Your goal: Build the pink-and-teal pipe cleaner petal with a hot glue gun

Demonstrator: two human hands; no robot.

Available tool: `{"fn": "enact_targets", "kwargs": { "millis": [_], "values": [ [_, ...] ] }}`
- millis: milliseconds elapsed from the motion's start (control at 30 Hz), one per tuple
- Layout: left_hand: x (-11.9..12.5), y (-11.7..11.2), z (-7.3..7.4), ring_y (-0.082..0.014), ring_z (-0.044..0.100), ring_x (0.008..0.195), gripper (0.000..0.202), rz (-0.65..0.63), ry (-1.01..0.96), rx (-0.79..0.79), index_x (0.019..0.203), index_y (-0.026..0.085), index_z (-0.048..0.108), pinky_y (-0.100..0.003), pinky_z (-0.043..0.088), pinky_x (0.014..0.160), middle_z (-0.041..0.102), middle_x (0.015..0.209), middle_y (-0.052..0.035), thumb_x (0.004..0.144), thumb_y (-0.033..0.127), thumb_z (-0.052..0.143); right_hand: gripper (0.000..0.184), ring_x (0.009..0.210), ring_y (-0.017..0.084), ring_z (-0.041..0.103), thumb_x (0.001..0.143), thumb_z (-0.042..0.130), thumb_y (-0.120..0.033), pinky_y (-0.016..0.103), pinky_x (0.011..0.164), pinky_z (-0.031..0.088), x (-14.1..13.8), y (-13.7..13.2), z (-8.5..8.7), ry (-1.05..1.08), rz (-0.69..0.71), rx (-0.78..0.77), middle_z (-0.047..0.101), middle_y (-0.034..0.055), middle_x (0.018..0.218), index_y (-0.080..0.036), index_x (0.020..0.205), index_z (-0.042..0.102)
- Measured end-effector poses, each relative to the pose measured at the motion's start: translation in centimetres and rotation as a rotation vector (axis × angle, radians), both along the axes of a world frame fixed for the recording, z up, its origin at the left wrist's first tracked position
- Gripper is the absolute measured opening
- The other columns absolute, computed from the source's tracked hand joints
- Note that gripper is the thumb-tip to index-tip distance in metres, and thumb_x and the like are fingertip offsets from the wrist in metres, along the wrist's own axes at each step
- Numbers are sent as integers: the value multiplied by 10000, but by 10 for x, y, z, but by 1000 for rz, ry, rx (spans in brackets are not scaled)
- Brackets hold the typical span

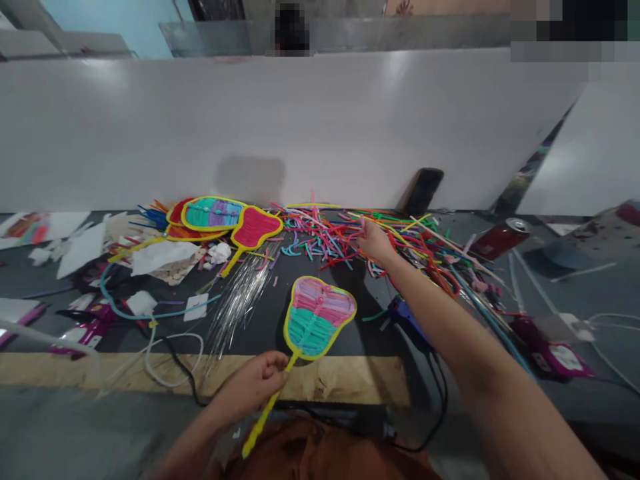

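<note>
My left hand [265, 381] grips the yellow handle of a hand fan [320, 320], closed around it near the table's front edge. The fan has a yellow fuzzy rim, with pink and lilac filling at the top and teal below. My right hand [376, 241] is stretched out to the far side of the table, over a heap of coloured pipe cleaners [325, 233]. Its fingers are drawn together among the pieces; what lies between them is hidden.
Finished-looking fans [257, 228] overlap at the back left, beside thin clear strands [245, 287]. A phone [424, 190] leans on the white partition [320, 127]. On the right are a red can [503, 239], a blue tool [410, 320] and cables; scraps and a purple tool [87, 330] lie left.
</note>
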State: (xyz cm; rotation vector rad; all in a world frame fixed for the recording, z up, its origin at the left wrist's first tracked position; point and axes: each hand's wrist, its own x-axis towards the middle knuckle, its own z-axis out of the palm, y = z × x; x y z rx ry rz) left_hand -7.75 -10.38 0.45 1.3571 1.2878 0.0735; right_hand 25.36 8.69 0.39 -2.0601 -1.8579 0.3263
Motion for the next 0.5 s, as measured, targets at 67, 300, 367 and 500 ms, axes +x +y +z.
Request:
{"fn": "enact_targets", "kwargs": {
  "millis": [67,300,367,500],
  "values": [
    [-3,-1,1,-85,331,479,385,41,-132,-145,959,154,595,-204,257,461,411,564,77,720,456,586,454,767,185,633,866,407,-179,267,690,464,-5,-6,1,-14,101,-29,684,99,957,-139,1309,497],
    [-43,3,20,-41,309,488,447,204,-365,-209,945,144,669,-151,203,444,486,601,43,650,471,744,460,993,187,635,831,590,-233,246,807,469,-45,-22,-8,-111,473,-153,664,24,1160,-342,1277,551],
    [-54,4,27,-47,353,503,441,209,-374,-231,933,146,680,-145,245,454,522,630,22,632,456,771,333,1005,199,636,861,575,-268,263,807,482,-52,-21,-12,-148,485,-183,667,38,1149,-325,1187,614],
    [-69,2,43,-66,427,537,387,362,-393,-246,885,159,690,-157,335,495,578,679,-4,605,400,805,246,1008,216,625,945,472,-314,357,836,505,-44,-10,-18,-203,367,-195,637,82,1165,-253,1125,628]
  ]
}}
